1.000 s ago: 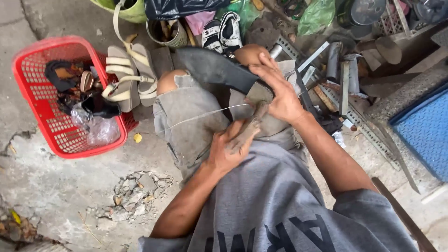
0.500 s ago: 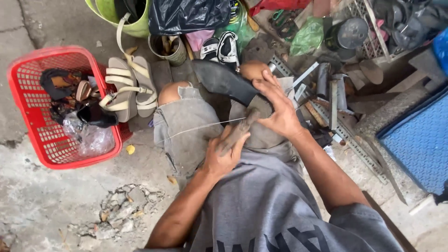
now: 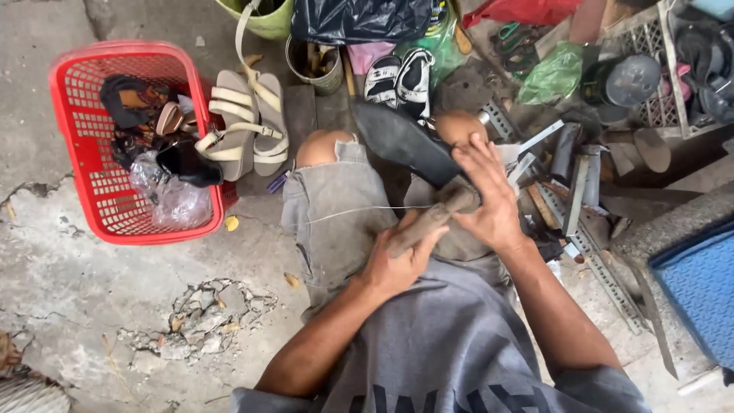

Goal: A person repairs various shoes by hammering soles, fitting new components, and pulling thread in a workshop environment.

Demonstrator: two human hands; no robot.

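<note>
We see a black plastic bag (image 3: 359,19) at top centre, a green one (image 3: 552,74) to its right, and a crumpled clear one (image 3: 170,200) inside the red basket (image 3: 73,84).

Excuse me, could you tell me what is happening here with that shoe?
A seated person works on a dark shoe laid across the knees. The right hand steadies it near the heel, while the left hand grips a wooden-handled tool against it. A pale thread runs across the shorts. A red basket of footwear and beige sandals sit alongside.
</note>
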